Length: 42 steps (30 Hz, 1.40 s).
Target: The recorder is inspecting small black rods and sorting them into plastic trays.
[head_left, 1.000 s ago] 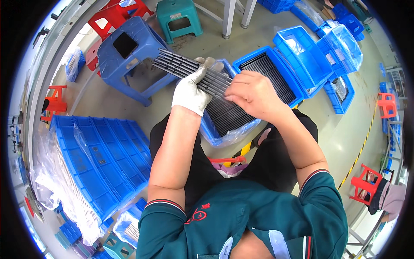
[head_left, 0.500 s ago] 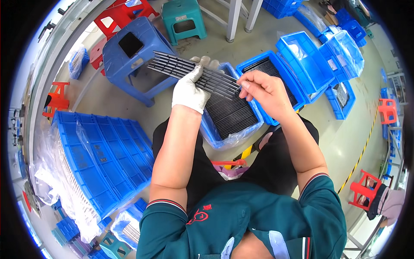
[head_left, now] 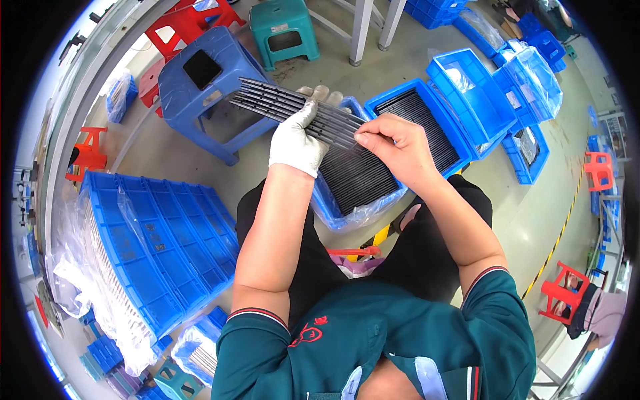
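Note:
My left hand (head_left: 298, 141), in a white glove, is closed around a fanned bundle of thin dark metal rods (head_left: 273, 100). The rods slant from upper left down to the right, above a blue crate (head_left: 324, 197) lined with clear plastic. Many similar dark rods (head_left: 360, 179) lie in rows inside that crate. My bare right hand (head_left: 403, 148) pinches at the lower right ends of the held bundle, thumb against forefinger. Its fingertips touch the rod ends; whether a single rod is gripped apart from the others is hidden.
A second blue crate (head_left: 465, 159) of dark rods stands just right. Beyond it are stacked blue bins (head_left: 490, 123). A blue stool (head_left: 230, 57) and green stool (head_left: 283, 27) stand ahead. Left of my legs rises a stack of blue crates (head_left: 160, 247) with plastic wrap.
My right hand has shifted slightly left along the rod ends, and its fingers have closed more tightly. The left hand with the bundle has moved very slightly right.

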Motion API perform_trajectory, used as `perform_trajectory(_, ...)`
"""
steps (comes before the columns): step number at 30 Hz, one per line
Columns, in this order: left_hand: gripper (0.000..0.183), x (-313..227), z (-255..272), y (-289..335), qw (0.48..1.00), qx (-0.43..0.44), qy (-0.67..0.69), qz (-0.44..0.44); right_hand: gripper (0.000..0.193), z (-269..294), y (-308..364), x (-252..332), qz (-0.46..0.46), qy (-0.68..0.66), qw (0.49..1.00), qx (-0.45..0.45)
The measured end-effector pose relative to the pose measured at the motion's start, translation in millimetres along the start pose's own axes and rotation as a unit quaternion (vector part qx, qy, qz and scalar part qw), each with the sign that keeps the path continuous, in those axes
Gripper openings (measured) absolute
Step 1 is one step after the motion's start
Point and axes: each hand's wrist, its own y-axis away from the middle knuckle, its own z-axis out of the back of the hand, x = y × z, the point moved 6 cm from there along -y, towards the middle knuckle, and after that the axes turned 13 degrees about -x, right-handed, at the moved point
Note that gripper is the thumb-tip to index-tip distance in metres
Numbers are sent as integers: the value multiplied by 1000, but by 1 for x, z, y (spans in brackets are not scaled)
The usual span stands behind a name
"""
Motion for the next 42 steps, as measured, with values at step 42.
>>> perform_trajectory(42,10,-25,-3,-13,989,64,130,-27,9,5,28,-65,-384,-322,862,-79)
